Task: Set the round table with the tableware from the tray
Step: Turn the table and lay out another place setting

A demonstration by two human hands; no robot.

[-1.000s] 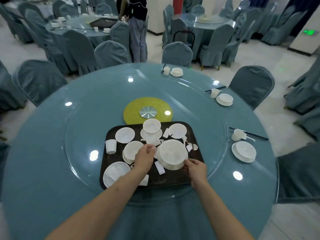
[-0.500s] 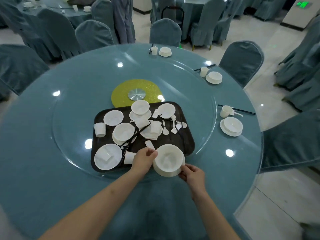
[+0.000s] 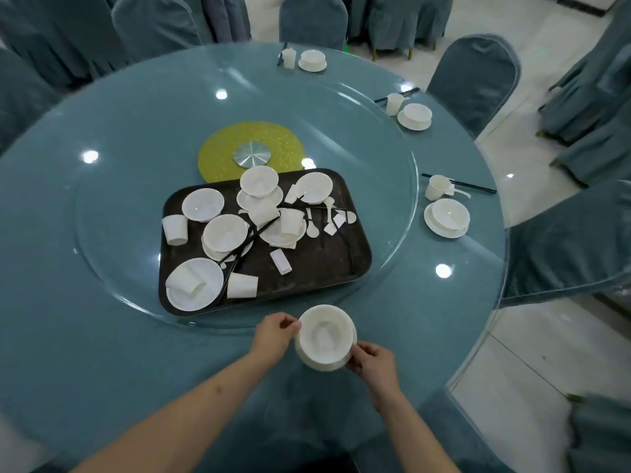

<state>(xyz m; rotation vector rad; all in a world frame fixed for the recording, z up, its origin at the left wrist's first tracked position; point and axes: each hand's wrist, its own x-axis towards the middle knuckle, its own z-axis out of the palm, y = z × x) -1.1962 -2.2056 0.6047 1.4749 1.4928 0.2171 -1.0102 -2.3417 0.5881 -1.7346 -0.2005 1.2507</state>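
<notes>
No text, label, brand, number or sign can be read anywhere in the view. The white tableware on the tray [image 3: 355, 268] is plain, with no marks showing.

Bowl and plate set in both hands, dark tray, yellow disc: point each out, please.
bowl and plate set [image 3: 324, 334], head view, inside of the bowl.
dark tray [image 3: 317, 264], head view, bare floor right of centre.
yellow disc [image 3: 218, 155], head view, left part.
</notes>
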